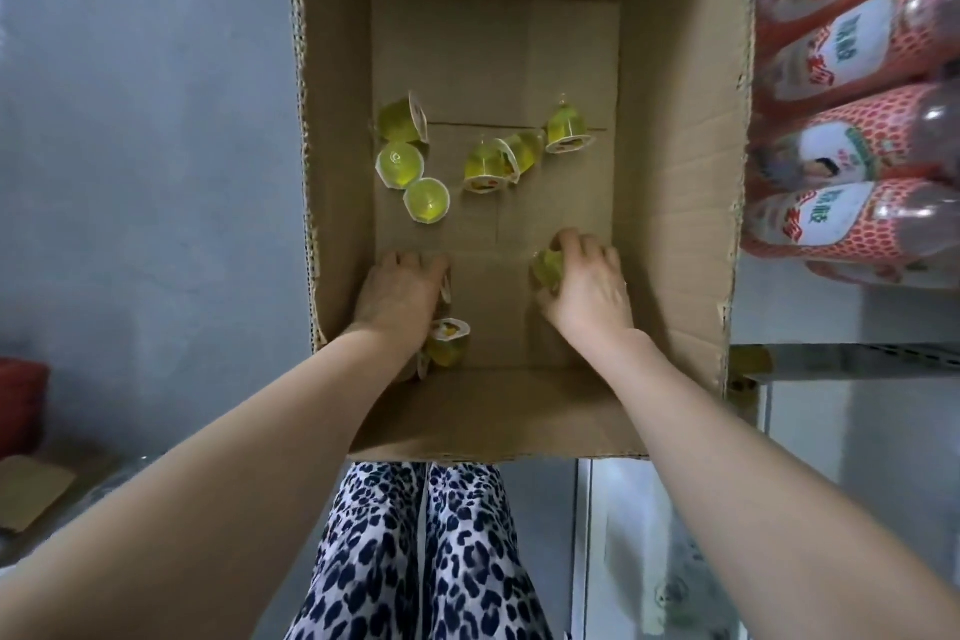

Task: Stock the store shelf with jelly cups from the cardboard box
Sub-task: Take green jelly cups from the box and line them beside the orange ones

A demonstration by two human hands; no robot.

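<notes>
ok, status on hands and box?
Right hand grips a cup. Left hand over near-wall cups, grip unclear. Six loose cups farther in box. Nothing blocking.

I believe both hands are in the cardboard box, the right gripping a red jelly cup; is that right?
No: in the head view the jelly cup in the right hand is yellow-green, not red. It and the left hand are inside the cardboard box.

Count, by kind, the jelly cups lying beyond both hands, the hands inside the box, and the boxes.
Jelly cups beyond the hands: 6
Hands, left hand and right hand: 2
Cardboard box: 1
Total: 9
</notes>
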